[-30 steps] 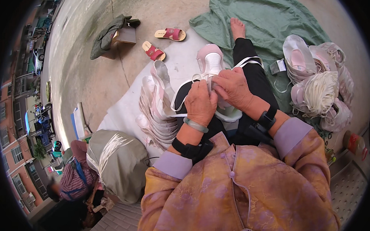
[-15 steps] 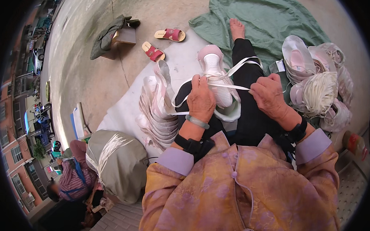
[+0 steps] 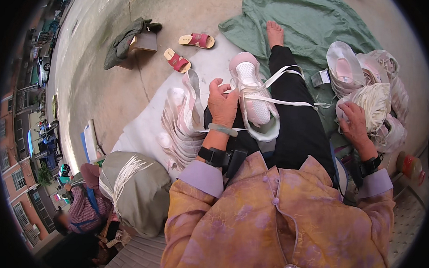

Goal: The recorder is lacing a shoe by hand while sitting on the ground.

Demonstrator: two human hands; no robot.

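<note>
A pale pink and white sneaker [image 3: 255, 83] lies sole end toward me between my legs, its upper partly laced. My left hand [image 3: 222, 103] is curled at the shoe's left edge, thumb and forefinger closed on a white shoelace. Another white lace [image 3: 291, 103] runs from the shoe across my right thigh, its end loose. Off to the right, my right hand [image 3: 354, 124] rests with fingers loosely bent and apart at a pale shoe upper beside a bundle of white laces [image 3: 372, 107]. Its fingertips touch that upper; I see nothing gripped in it.
A stack of pale shoe uppers [image 3: 181, 126] stands to the left, more uppers [image 3: 344, 67] pile at the right. A green cloth [image 3: 303, 19] lies ahead. Red slippers [image 3: 197, 41], a small box [image 3: 144, 41] and a covered bundle [image 3: 141, 197] are around; a person [image 3: 87, 205] sits at lower left.
My right hand has let go of the lace and moved right to the piled uppers. My left hand has shifted slightly left, and the stretched lace now lies slack on my thigh.
</note>
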